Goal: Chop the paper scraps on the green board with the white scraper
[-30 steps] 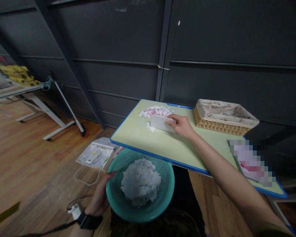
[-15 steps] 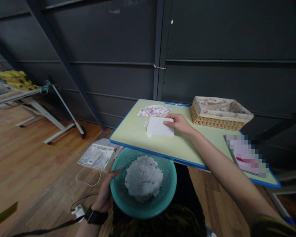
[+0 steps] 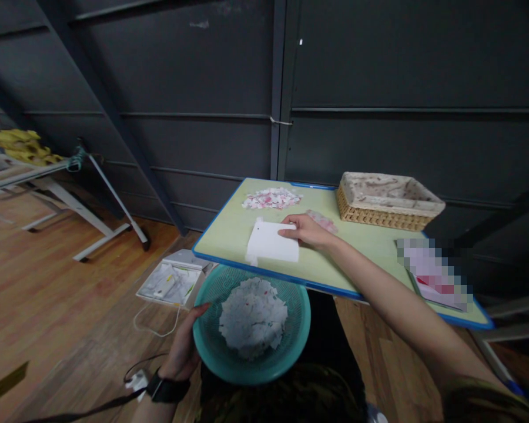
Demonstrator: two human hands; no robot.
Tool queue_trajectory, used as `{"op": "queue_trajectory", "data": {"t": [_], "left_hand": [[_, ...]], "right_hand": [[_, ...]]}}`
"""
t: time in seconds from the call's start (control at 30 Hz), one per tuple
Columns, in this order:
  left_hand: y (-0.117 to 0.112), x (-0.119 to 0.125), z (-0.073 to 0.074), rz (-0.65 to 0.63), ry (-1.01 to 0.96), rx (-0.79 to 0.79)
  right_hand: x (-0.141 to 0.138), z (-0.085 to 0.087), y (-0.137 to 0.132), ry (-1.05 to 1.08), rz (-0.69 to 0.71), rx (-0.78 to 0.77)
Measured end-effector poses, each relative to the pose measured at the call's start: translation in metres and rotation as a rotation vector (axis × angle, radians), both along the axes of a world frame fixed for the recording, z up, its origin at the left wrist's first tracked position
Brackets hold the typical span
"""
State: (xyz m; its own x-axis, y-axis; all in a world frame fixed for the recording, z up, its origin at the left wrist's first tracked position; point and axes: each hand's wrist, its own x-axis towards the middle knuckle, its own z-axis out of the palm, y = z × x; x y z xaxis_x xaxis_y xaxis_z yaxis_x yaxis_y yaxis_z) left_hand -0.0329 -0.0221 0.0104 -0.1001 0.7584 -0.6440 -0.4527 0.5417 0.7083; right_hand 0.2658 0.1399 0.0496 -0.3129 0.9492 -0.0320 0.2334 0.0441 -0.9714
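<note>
My left hand [image 3: 188, 346] is closed on the left rim of a teal plastic colander [image 3: 207, 358], its thumb over the edge. A heap of white paper scraps [image 3: 253, 317] fills the colander's middle; it sits below the table's front edge, over my lap. Pinched in my right hand [image 3: 306, 231] by its right side is a white card [image 3: 272, 242], lying low on the tabletop near the front edge. Small pale scraps show along the card's left side. Behind it lies a pile of white and pink paper bits [image 3: 273, 198], and a fainter pinkish patch [image 3: 321, 221] is beside my right hand.
The pale green table [image 3: 223, 235] has a blue edge. A cloth-lined wicker basket [image 3: 385, 217] stands at its back right, and a blurred-out flat item [image 3: 436, 282] lies at the right. An open white box [image 3: 170, 285] is on the floor at the left.
My right hand has drawn the white card toward me and slightly left, nearer the table's front edge. The pinkish patch behind the hand now shows. My left hand still holds the colander.
</note>
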Motion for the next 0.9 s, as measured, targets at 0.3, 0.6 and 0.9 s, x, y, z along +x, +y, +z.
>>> {"op": "queue_trajectory", "data": {"t": [0.3,0.6,0.9], "left_hand": [[0.001,-0.004,-0.005,0.032,-0.008,0.022],[0.0,-0.002,-0.001,0.002,-0.034,0.003],[-0.002,-0.004,-0.005,-0.009,-0.022,0.006]], "right_hand": [[-0.016,0.005,-0.011,0.027,0.159,0.0],[0.026,0.005,0.019,-0.352,-0.558,0.678],[0.001,-0.005,0.01,-0.599,-0.332,0.784]]}}
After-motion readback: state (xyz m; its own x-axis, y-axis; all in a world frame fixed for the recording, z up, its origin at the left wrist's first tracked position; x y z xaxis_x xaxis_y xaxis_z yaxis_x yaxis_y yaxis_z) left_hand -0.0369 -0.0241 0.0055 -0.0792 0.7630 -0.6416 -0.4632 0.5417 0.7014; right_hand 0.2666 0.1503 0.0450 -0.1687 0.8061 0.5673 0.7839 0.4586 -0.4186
